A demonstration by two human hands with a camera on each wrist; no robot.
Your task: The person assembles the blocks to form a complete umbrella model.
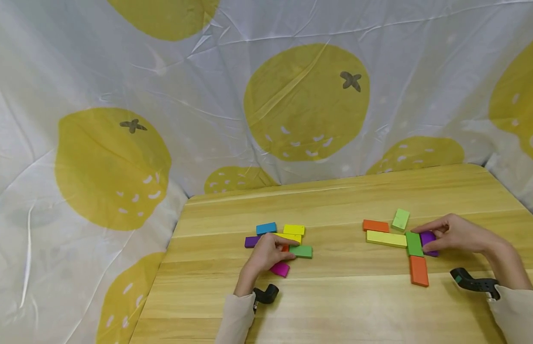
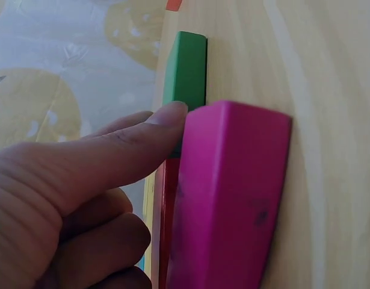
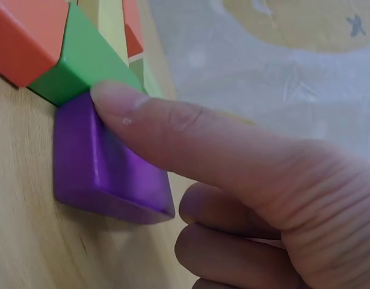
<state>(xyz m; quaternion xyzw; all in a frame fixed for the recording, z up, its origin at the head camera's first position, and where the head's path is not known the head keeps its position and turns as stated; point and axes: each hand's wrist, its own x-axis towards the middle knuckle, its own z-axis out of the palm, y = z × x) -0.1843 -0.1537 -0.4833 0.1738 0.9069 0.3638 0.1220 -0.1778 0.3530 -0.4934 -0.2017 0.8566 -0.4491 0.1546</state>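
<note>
My left hand (image 1: 266,251) has its thumb and index finger at the near end of a green block (image 1: 303,252), pinching it. The thumb touches that green block in the left wrist view, beside a magenta block (image 2: 233,192). Red (image 1: 285,248), yellow (image 1: 297,238) and purple (image 1: 251,242) blocks lie around and partly under this hand. My right hand (image 1: 460,236) holds a purple block (image 3: 112,162) against another green block (image 1: 414,244). Its thumb lies across the purple block, tip at the seam; the index fingertip reaches the green block's far end.
Left cluster also has a blue block (image 1: 266,228) and a second yellow block (image 1: 294,230). Beside my right hand lie a long pale yellow block (image 1: 386,239), two orange-red blocks (image 1: 419,271) and a light green block (image 1: 400,219). A lemon-print cloth (image 1: 206,119) hangs behind the wooden table (image 1: 344,296).
</note>
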